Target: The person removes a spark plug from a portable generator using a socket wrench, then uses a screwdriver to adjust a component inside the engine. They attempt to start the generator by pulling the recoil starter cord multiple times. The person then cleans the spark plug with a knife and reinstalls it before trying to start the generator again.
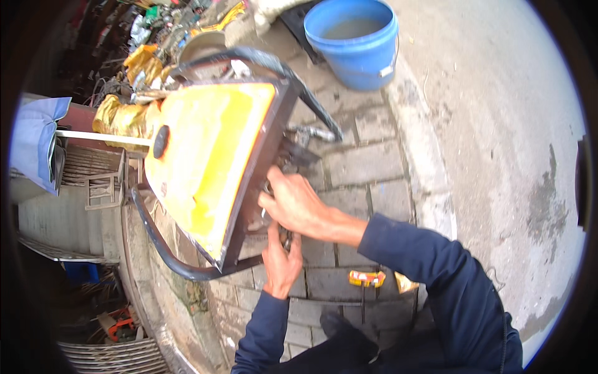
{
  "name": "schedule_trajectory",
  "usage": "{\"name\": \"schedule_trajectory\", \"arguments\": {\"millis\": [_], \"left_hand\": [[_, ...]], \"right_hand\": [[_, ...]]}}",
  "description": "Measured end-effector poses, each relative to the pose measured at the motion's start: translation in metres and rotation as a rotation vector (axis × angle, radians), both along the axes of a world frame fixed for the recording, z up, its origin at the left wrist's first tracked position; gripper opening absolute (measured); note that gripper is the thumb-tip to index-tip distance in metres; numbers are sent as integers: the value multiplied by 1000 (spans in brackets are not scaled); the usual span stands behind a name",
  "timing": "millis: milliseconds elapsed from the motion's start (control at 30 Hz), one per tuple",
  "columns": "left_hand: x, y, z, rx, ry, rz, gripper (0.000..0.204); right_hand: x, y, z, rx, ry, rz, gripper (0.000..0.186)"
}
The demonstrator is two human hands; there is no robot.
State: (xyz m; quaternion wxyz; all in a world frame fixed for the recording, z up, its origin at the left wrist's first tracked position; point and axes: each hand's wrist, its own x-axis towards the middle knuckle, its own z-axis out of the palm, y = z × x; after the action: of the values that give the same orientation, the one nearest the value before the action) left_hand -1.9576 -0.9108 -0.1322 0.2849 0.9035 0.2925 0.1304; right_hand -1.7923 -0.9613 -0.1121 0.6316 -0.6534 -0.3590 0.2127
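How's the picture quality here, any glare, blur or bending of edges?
Head view: pale glare patches on the yellow panel; curb looks bowed by the fisheye; black corners; right hand and left hand slightly soft, small parts there hard to make out.

The panel (215,156) sits left of centre between bent tubes (187,270), the right hand (293,206) by its right side, the left hand (281,262) nearer the body. Farther off, right, a bucket (358,65) stands on paving (364,165) beside the kerb (418,137); clutter (168,28) lies behind the panel. A packet (366,278) (scrap (405,283) just right of it) lies on the paving.
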Motion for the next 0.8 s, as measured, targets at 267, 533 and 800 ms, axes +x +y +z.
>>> {"name": "schedule_trajectory", "arguments": {"millis": [267,533,800], "left_hand": [[-8,6,-5,-6,-88,-66,61],[-13,7,-6,-59,-25,-45,65],[-13,3,-3,-39,-48,-51,65]], "right_hand": [[-17,-1,-5,-88,-246,-98,37],[-26,0,-14,-93,-361,-159,38],[-27,13,-14,-18,-138,-153,34]]}}
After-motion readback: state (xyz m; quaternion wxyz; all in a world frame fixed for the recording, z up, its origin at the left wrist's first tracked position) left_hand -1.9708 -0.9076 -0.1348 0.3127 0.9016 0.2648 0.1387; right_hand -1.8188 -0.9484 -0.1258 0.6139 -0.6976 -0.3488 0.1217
